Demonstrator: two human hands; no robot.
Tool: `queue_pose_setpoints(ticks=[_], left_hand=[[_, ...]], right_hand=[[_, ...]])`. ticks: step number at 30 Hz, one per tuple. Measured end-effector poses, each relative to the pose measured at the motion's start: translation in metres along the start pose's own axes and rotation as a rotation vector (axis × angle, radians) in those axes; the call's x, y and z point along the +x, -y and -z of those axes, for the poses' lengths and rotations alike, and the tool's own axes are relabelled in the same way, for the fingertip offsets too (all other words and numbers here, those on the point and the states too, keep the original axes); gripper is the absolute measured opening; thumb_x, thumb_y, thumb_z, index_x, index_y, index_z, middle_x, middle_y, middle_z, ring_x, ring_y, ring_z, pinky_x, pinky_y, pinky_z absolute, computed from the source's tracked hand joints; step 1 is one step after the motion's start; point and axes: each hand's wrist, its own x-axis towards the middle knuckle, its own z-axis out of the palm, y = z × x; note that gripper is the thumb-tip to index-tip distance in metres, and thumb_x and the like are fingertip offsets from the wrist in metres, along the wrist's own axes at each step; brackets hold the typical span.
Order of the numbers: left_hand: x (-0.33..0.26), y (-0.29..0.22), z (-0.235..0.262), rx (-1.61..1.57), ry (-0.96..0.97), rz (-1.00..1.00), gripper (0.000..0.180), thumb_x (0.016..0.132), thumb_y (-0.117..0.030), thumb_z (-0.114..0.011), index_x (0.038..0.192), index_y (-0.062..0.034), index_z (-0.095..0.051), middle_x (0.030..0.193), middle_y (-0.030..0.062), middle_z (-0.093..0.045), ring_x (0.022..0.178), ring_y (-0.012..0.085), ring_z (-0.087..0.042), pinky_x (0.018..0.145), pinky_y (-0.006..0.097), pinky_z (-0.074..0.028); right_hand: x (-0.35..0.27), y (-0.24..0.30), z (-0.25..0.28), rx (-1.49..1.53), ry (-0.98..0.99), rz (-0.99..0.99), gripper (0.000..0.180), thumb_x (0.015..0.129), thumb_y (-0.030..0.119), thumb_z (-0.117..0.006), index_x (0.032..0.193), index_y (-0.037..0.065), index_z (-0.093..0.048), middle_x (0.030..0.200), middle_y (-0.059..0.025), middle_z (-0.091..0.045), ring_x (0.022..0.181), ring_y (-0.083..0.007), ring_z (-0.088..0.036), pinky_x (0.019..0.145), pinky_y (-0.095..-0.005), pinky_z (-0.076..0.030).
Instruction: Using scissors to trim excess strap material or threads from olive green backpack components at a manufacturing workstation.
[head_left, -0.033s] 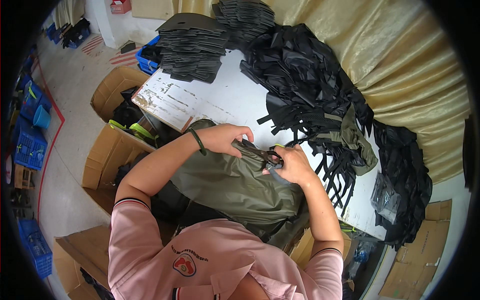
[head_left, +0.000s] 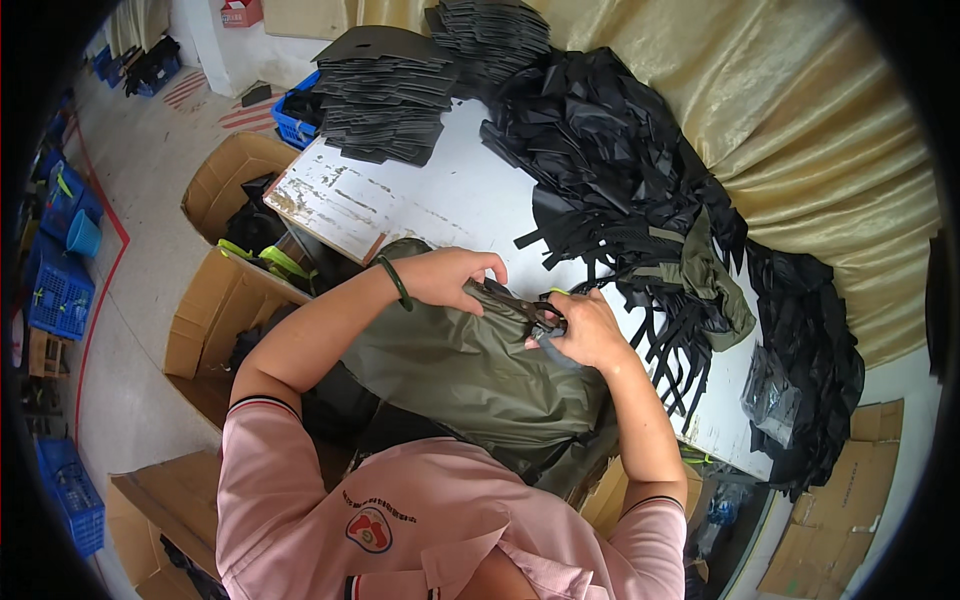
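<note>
The olive bag [head_left: 470,375] lay across the table [head_left: 440,195] edge, and the left hand [head_left: 450,277] pinched its top edge. Just right of that, the right hand [head_left: 585,330] was curled around scissors [head_left: 520,305], their long axis pointing left toward the pinch. Black straps [head_left: 620,190] were heaped beyond the bag.

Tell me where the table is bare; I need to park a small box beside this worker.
Bare white tabletop lies between the stack of dark panels, the black strap heap and the olive bag. The right side is crowded with straps, and both hands, left hand and right hand, work on the bag.
</note>
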Motion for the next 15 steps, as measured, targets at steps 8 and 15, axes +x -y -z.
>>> queue_pose_setpoints(ticks=[8, 15], left_hand=[[-0.0006, 0.0009, -0.0025, -0.001, -0.015, 0.002, 0.051, 0.073, -0.013, -0.077, 0.117, -0.0087, -0.052, 0.094, 0.0076, -0.061, 0.089, 0.0179, -0.057, 0.079, 0.031, -0.045], [-0.0030, 0.0041, -0.0039, -0.071, -0.010, -0.029, 0.051, 0.075, -0.012, -0.076, 0.118, -0.0082, -0.051, 0.100, 0.0078, -0.063, 0.088, 0.0189, -0.060, 0.081, 0.030, -0.046]], right_hand=[[-0.0010, -0.0025, -0.0024, -0.039, 0.059, -0.063, 0.050, 0.064, 0.051, -0.078, 0.084, 0.008, -0.064, 0.070, -0.0122, -0.066, 0.070, -0.0321, -0.063, 0.079, -0.0361, -0.041], [-0.0005, 0.0035, -0.0029, 0.000, 0.014, -0.045, 0.048, 0.065, 0.050, -0.078, 0.080, 0.007, -0.061, 0.068, -0.0117, -0.064, 0.068, -0.0325, -0.060, 0.077, -0.0361, -0.040]])
